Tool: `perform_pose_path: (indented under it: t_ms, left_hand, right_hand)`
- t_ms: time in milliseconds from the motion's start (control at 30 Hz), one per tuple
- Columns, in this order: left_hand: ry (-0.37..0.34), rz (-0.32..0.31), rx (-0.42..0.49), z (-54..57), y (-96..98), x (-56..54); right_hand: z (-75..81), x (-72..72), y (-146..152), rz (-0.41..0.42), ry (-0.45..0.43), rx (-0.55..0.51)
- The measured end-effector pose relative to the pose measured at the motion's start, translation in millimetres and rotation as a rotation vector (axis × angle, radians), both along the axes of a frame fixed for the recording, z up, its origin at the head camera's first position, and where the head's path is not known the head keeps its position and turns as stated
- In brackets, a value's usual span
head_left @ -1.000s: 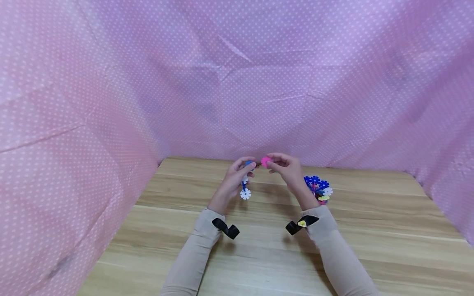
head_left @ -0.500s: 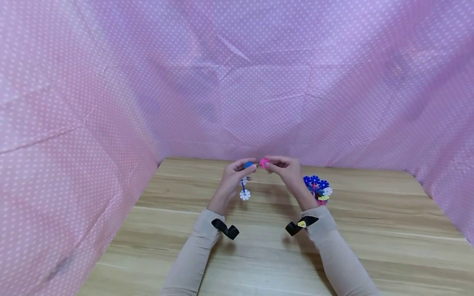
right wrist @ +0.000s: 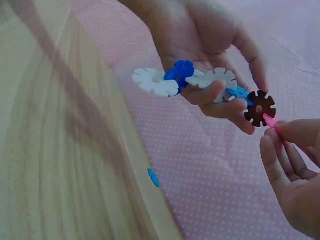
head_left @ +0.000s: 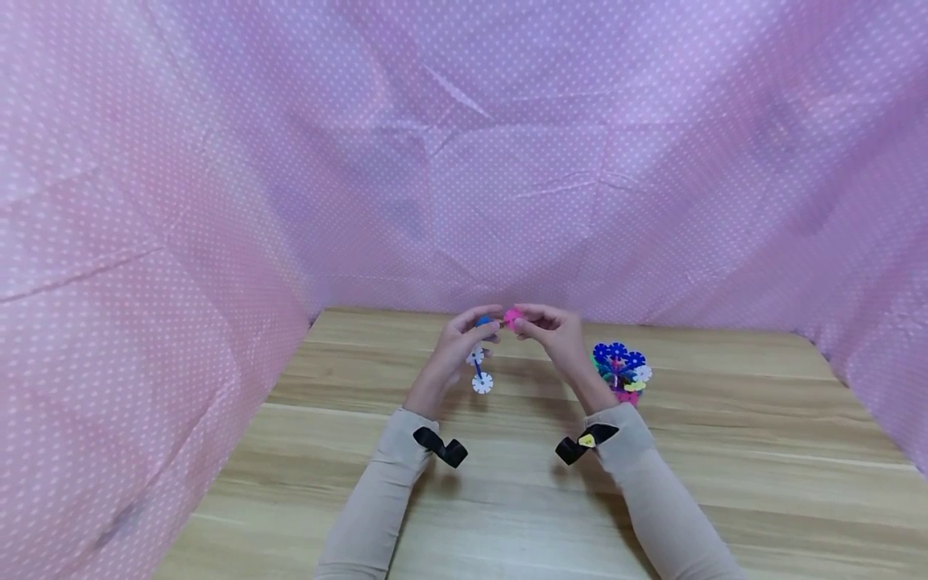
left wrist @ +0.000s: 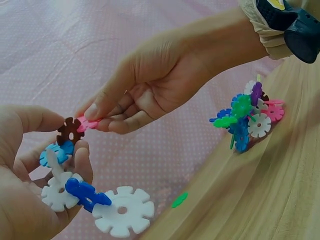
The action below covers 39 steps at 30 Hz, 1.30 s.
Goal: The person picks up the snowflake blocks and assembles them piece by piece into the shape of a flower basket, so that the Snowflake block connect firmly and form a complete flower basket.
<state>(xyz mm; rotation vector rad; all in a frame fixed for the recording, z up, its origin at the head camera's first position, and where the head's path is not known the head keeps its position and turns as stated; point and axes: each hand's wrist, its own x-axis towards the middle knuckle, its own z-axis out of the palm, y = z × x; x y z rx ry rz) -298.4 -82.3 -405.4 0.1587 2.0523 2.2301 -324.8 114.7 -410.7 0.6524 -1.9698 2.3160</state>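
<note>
My left hand (head_left: 451,348) holds a chain of plastic snowflake discs. At its loose end a white disc (left wrist: 131,216) hangs past the palm, joined to a dark blue disc (left wrist: 85,192). Further along come white pieces, a light blue disc (left wrist: 50,156) and a brown disc (right wrist: 260,109) near the fingertips. Between thumb and fingers, my right hand (head_left: 564,342) pinches a pink snowflake disc (left wrist: 89,124). The pink disc's edge meets the brown disc's edge; how deeply their slots engage I cannot tell. Both hands are raised above the table's far side.
A cluster of joined, many-coloured snowflake discs (head_left: 622,372) stands on the wooden table (head_left: 725,451), right of my right wrist. The left wrist view has a loose green disc (left wrist: 180,200); the right wrist view, a light blue one (right wrist: 153,177). Pink dotted cloth (head_left: 464,201) hangs behind.
My right hand and the pink disc have shifted slightly left, nearer my left hand. The chain's white end has swung a little. The cluster on the table stays put.
</note>
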Motion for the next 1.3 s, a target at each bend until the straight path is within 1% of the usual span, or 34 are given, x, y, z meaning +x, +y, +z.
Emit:
perform_pose_path:
  t_ms: [67, 133, 200, 267, 400, 500, 633, 833, 900, 1067, 1167, 1300]
  left_hand:
    - [-0.020, -0.008, -0.009, 0.6, -1.4, -1.2]
    - [-0.034, -0.001, -0.001, 1.2, -3.6, -2.7]
    - [-0.045, 0.024, 0.014, 2.5, -6.7, -4.3]
    - [-0.055, 0.050, 0.035, 3.4, -10.3, -6.2]
    - [-0.077, 0.090, 0.052, 5.6, -16.1, -9.0]
    - [-0.093, 0.084, 0.060, 6.4, -17.9, -10.7]
    - [-0.105, 0.071, 0.072, 5.7, -18.1, -13.2]
    - [-0.113, 0.067, 0.093, 4.6, -18.1, -15.5]
    - [-0.111, 0.066, 0.088, 4.3, -18.8, -15.5]
    - [-0.112, 0.060, 0.071, 4.1, -20.7, -15.9]
    - [-0.121, 0.058, 0.076, 3.5, -20.9, -16.9]
    - [-0.129, 0.061, 0.078, 2.7, -20.8, -18.5]
  right_hand:
    - [-1.7, -0.1, -1.3, -0.021, 0.015, 0.033]
    - [-4.6, -1.2, -1.9, -0.061, 0.021, 0.089]
    - [-9.6, -4.3, -0.6, -0.103, 0.022, 0.170]
    - [-15.5, -8.4, 1.9, -0.127, 0.013, 0.250]
    - [-30.9, -21.1, 12.0, -0.132, -0.020, 0.376]
    - [-40.4, -30.8, 21.7, -0.138, -0.022, 0.451]
    - [-44.8, -39.7, 33.1, -0.143, 0.002, 0.541]
    - [-50.4, -51.5, 43.4, -0.117, -0.001, 0.654]
    - [-53.5, -55.2, 44.7, -0.112, -0.025, 0.681]
    - [-61.9, -63.3, 44.4, -0.125, -0.076, 0.716]
    - [-65.5, -66.4, 42.1, -0.134, -0.078, 0.737]
    - [-67.6, -68.9, 38.0, -0.145, -0.057, 0.752]
